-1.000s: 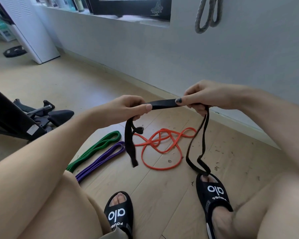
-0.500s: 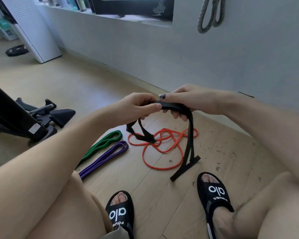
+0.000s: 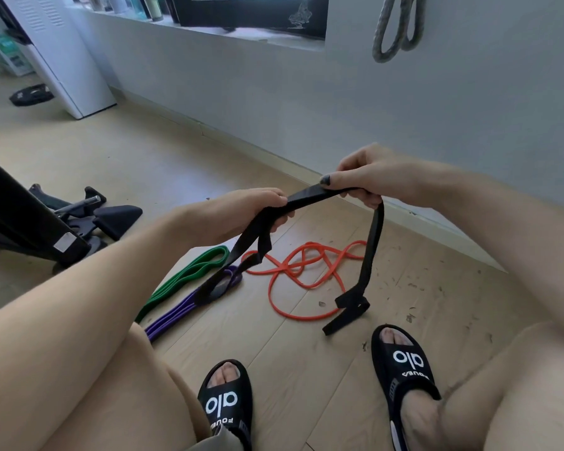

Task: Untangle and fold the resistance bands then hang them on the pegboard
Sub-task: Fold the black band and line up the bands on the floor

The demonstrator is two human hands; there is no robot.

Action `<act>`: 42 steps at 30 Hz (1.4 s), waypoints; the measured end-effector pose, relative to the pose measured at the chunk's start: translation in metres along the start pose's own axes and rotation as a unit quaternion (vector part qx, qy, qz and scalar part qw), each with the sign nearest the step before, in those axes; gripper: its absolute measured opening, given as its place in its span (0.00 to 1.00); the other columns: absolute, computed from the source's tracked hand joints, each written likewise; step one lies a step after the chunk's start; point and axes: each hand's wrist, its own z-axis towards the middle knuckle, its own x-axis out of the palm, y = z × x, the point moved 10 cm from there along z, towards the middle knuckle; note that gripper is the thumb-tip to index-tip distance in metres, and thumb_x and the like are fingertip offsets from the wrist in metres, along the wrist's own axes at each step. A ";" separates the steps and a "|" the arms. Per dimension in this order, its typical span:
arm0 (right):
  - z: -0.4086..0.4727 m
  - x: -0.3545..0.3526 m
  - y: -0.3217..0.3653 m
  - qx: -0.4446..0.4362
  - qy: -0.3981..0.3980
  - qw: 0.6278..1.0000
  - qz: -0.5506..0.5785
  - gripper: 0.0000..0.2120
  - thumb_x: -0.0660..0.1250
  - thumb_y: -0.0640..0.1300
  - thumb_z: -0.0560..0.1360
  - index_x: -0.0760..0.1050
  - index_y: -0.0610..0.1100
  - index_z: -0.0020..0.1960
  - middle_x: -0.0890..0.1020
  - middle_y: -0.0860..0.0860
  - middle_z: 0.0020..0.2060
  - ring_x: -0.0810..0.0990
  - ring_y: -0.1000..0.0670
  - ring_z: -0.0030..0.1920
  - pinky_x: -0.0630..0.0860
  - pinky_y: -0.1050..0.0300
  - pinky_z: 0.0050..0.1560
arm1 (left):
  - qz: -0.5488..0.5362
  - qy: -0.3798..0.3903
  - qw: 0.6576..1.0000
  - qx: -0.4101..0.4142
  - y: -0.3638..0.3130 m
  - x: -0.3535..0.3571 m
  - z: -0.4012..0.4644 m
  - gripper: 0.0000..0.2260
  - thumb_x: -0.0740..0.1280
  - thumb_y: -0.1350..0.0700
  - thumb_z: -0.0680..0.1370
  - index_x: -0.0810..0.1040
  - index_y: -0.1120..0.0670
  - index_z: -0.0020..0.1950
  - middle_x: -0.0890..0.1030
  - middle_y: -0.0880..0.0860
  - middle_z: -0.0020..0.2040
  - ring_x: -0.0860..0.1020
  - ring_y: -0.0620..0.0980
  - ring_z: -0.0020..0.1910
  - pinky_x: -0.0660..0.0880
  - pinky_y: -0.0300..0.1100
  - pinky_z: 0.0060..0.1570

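At 9 o'clock: black exercise-machine base (image 3: 62,222) on the wooden floor (image 3: 306,379), not involved.

At 8 o'clock of centre: green band (image 3: 189,276) and purple band (image 3: 176,317) lie side by side on the floor, each already flattened into a long doubled strip. Judged done with untangling; not yet hung.

Centre-left: left hand (image 3: 251,211), fingers curled around the black band (image 3: 306,200). Below this grip a loop of band hangs toward 7 o'clock, its low end over the purple band (whether it touches, cannot tell).

Centre, on the floor: orange band (image 3: 293,275), loose and crossing itself several times, untouched.

Centre-right, at 1 o'clock of the left hand: right hand (image 3: 368,179), thumb and fingers pinching the black band. The span between the hands is taut and flat. From the right grip another length drops toward 6 o'clock and ends in a twisted fold just above the floor, near the right sandal (image 3: 404,366).

Step in hand, as judged: folding the black band. To do it well, keep the span flat, shake the twist out of the right-hand tail before doubling, then match the ends.

At 1 o'clock, high on the wall (image 3: 469,109): grey band (image 3: 398,27) hanging (pegboard itself out of view).
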 end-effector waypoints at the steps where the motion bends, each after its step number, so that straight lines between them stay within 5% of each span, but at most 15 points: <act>1: 0.000 0.000 0.000 -0.001 0.000 1.000 -0.005 0.17 0.69 0.53 0.79 0.79 0.39 0.42 0.73 0.46 0.30 0.69 0.52 0.27 0.68 0.58 0.31 | -0.006 0.002 1.000 0.000 -0.001 0.000 -0.001 0.13 0.59 0.50 0.77 0.76 0.57 0.54 0.74 0.52 0.43 0.72 0.47 0.41 0.72 0.38 0.49; 6: -0.005 0.002 0.000 0.000 0.014 1.000 0.005 0.17 0.69 0.52 0.80 0.77 0.42 0.37 0.74 0.52 0.27 0.72 0.52 0.27 0.72 0.61 0.31 | 0.069 -0.004 0.998 0.004 -0.004 -0.004 0.000 0.07 0.63 0.55 0.79 0.77 0.57 0.49 0.78 0.50 0.42 0.77 0.46 0.44 0.74 0.34 0.51; 14: -0.002 0.019 0.001 0.013 0.045 0.999 -0.011 0.19 0.62 0.62 0.81 0.83 0.48 0.51 0.86 0.49 0.39 0.73 0.49 0.30 0.72 0.60 0.32 | 0.120 -0.028 0.992 0.031 -0.017 0.000 0.001 0.08 0.64 0.57 0.85 0.81 0.57 0.52 0.79 0.50 0.40 0.75 0.51 0.43 0.73 0.45 0.52; 20: 0.003 0.024 0.008 -0.014 0.038 0.999 -0.029 0.17 0.66 0.52 0.82 0.82 0.39 0.45 0.77 0.52 0.28 0.72 0.53 0.28 0.71 0.61 0.31 | 0.087 -0.003 0.996 0.036 -0.018 0.012 0.001 0.09 0.63 0.56 0.85 0.80 0.57 0.50 0.80 0.51 0.40 0.77 0.50 0.44 0.75 0.40 0.51; 26: -0.001 0.005 0.004 -0.006 0.030 0.999 0.010 0.16 0.68 0.50 0.81 0.80 0.40 0.41 0.73 0.52 0.27 0.68 0.53 0.27 0.67 0.59 0.31 | 0.073 0.005 0.997 0.029 -0.010 0.004 0.000 0.13 0.60 0.56 0.86 0.78 0.65 0.58 0.80 0.59 0.50 0.80 0.53 0.51 0.77 0.41 0.61; 31: -0.003 -0.001 -0.004 0.016 0.030 0.999 0.002 0.17 0.68 0.50 0.81 0.80 0.38 0.42 0.71 0.52 0.25 0.66 0.53 0.26 0.66 0.59 0.31 | 0.134 -0.003 0.991 0.012 -0.011 0.006 -0.001 0.16 0.58 0.49 0.87 0.81 0.57 0.54 0.81 0.50 0.43 0.79 0.46 0.44 0.74 0.35 0.51; 36: -0.005 -0.006 -0.010 0.025 0.025 0.999 0.003 0.17 0.67 0.50 0.81 0.80 0.37 0.42 0.70 0.52 0.25 0.66 0.53 0.26 0.66 0.59 0.30 | 0.148 -0.002 0.989 0.016 -0.014 0.007 -0.002 0.22 0.55 0.45 0.87 0.80 0.61 0.54 0.77 0.51 0.40 0.75 0.46 0.40 0.75 0.34 0.47; 42: -0.008 -0.011 -0.016 0.033 0.024 0.999 0.007 0.18 0.67 0.51 0.81 0.79 0.38 0.41 0.70 0.52 0.25 0.67 0.53 0.26 0.67 0.59 0.32 | 0.129 -0.008 0.992 0.007 -0.011 0.004 -0.001 0.15 0.61 0.49 0.86 0.79 0.60 0.50 0.76 0.51 0.37 0.73 0.47 0.37 0.74 0.36 0.42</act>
